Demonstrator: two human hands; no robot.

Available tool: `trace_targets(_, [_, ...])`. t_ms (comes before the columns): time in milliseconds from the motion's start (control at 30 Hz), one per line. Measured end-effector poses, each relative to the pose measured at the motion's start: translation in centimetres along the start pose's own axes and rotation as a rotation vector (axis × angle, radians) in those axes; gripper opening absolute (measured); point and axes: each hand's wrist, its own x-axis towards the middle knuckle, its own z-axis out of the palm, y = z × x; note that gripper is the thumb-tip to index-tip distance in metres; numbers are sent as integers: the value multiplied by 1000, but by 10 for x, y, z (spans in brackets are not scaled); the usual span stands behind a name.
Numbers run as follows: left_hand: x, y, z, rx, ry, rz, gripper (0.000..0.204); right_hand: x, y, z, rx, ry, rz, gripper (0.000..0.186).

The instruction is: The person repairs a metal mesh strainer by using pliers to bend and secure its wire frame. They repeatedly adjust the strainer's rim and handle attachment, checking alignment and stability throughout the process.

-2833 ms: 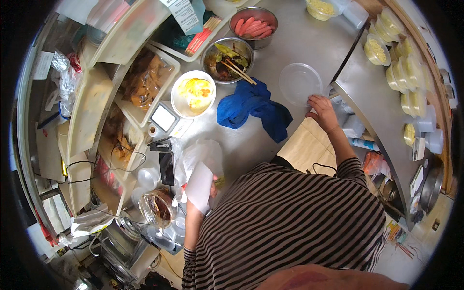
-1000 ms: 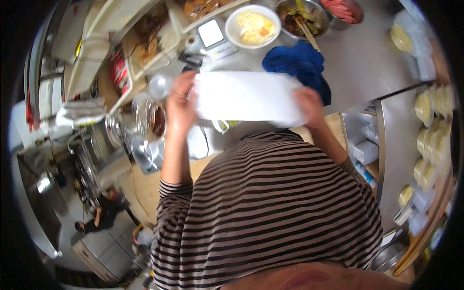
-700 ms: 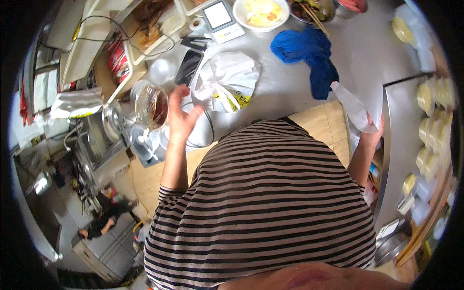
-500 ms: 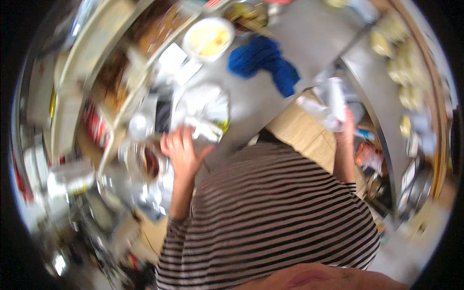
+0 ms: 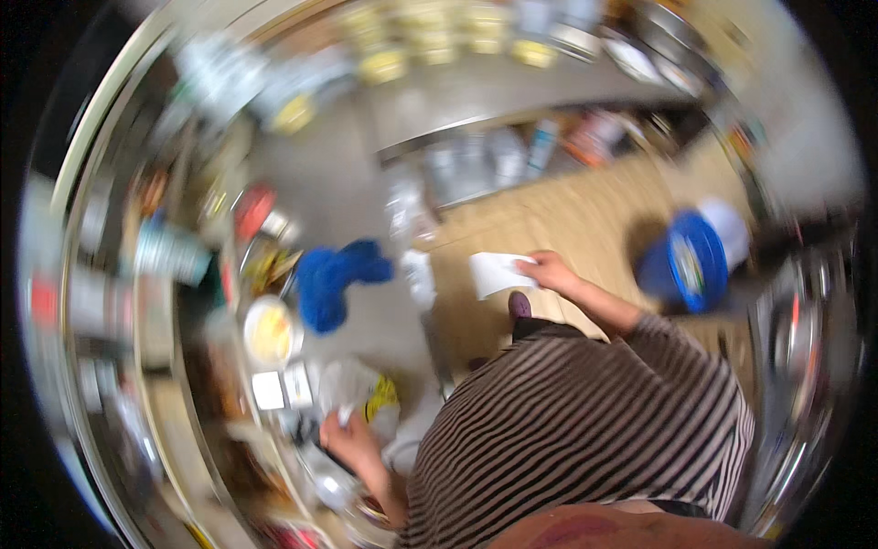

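With your right hand [image 5: 551,272], fingers pinching the white sheet's [image 5: 497,273] edge above the floor [image 5: 494,224], grip lightly to avoid creases; blur hides whether your left hand [image 5: 355,444] holds anything.

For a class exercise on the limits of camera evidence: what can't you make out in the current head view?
All in the head view:
- Left hand: blur hides whether its fingers grip the small white patch beside them.
- White sheet: its underside faces away; the right hand covers part of its edge.
- Plastic bag: blur and its own folds hide any contents.
- Pale yellow tubs: too blurred to identify contents.
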Motion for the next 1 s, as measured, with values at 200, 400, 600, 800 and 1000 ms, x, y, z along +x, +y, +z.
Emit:
trace_targets(200, [2, 20, -28, -76, -96, 177, 9, -9, 108, -15, -412, 429, -329, 21])
trace_targets(400, [-14, 70, -3, -90, -205, 219, 7, -45, 203, -73, -78, 533, 149, 22])
trace_targets(600, [-34, 143, 77, -6, -291, 326, 10, -68, 388, -186, 633, 915, 515, 17])
trace_targets(800, [-101, 235, 189, -85, -374, 253, 8, -84, 569, -337, 777, 1452, 629, 20])
trace_targets(1000, [-140, 321, 283, -64, -540, 250, 5, -72, 687, -454, 1070, 1160, 288, 70])
